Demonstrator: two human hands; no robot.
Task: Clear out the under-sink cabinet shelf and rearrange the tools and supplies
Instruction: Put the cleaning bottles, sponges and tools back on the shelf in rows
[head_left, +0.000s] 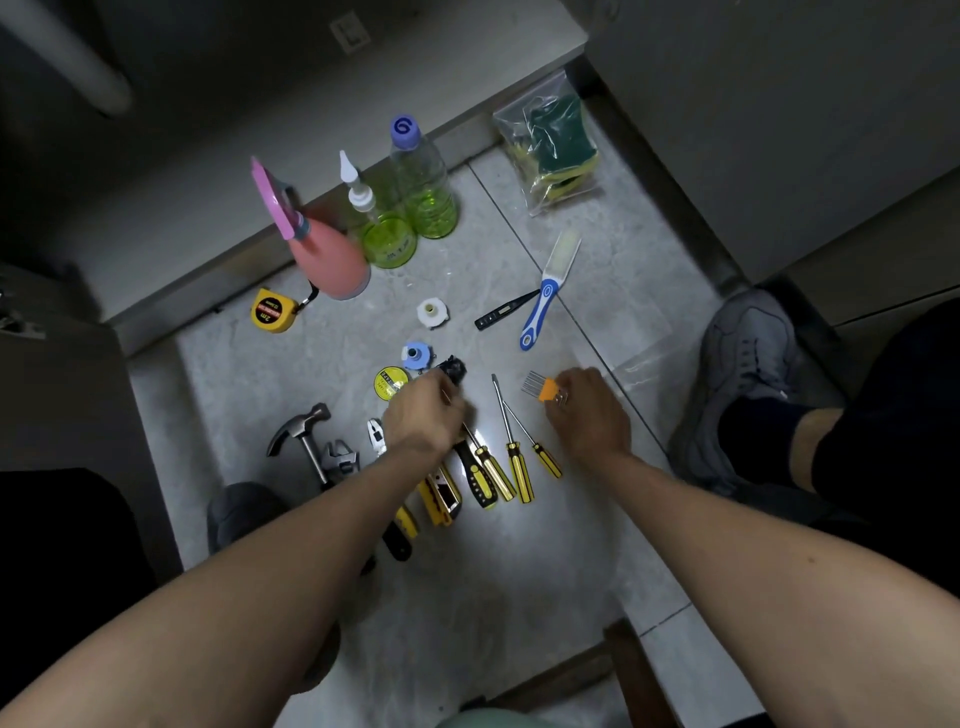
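The fingers (563, 387) of the right hand (589, 415) are curled round a small orange-backed set of metal pins (543, 387), a comb-like bundle whose thin prongs fan out towards the cabinet; the left hand (428, 415) has its fingers bent down over a small black tool (453, 368), though its back hides whether they truly pinch it or only rest on it. Both hands work over the tiled floor (519, 561) in front of the open cabinet, where the cleared-out things lie spread. Just beside the left hand lie a roll of yellow tape (390, 383) and a blue cap (415, 355); between the two hands three screwdrivers (514, 457) with yellow handles lie side by side, shafts pointing away. Further left are a hammer (304, 434) and an adjustable wrench (340, 460). Nearer the cabinet edge stand a pink spray bottle (327, 260) and two green bottles (423, 187), with a yellow tape measure (272, 310), a blue-handled brush (548, 296) and a bag of sponges (553, 145) towards the far right corner. The pin set looks light and stiff but prickly, best taken by its orange back; the screwdrivers should be lifted by their handles, since the round shafts may roll; the hammer is probably the heaviest and wants a grip near its head.
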